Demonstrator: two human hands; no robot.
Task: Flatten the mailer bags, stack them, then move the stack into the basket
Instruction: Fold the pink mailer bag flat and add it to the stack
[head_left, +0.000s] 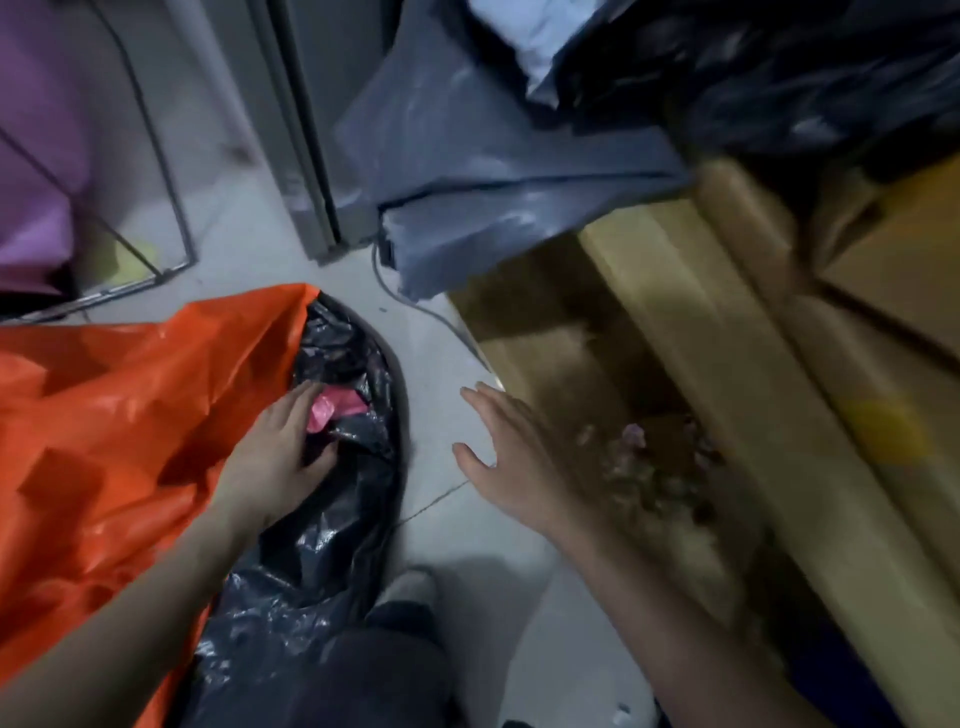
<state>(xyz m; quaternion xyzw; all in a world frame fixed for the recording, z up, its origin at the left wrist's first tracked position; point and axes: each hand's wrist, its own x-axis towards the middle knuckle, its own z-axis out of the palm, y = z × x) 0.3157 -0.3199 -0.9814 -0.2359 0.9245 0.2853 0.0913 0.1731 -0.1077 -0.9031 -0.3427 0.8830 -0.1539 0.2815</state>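
A large orange mailer bag (119, 415) lies crumpled on the floor at the left, over a black plastic bag (337, 499). My left hand (280, 452) presses down where the two meet, fingers curled into the black plastic beside a small pink bag (332, 408). My right hand (504, 452) hovers over the grey floor to the right, fingers spread, holding nothing. A grey mailer bag (467, 171) hangs from the pile at the top centre.
A cardboard box (675, 374) stands open at the right with scraps inside. Black bags (779, 78) are heaped at the top right. A wire rack (156, 197) and purple cloth (36, 156) are at the left. A cable (431, 312) crosses the floor. My knee (374, 670) is below.
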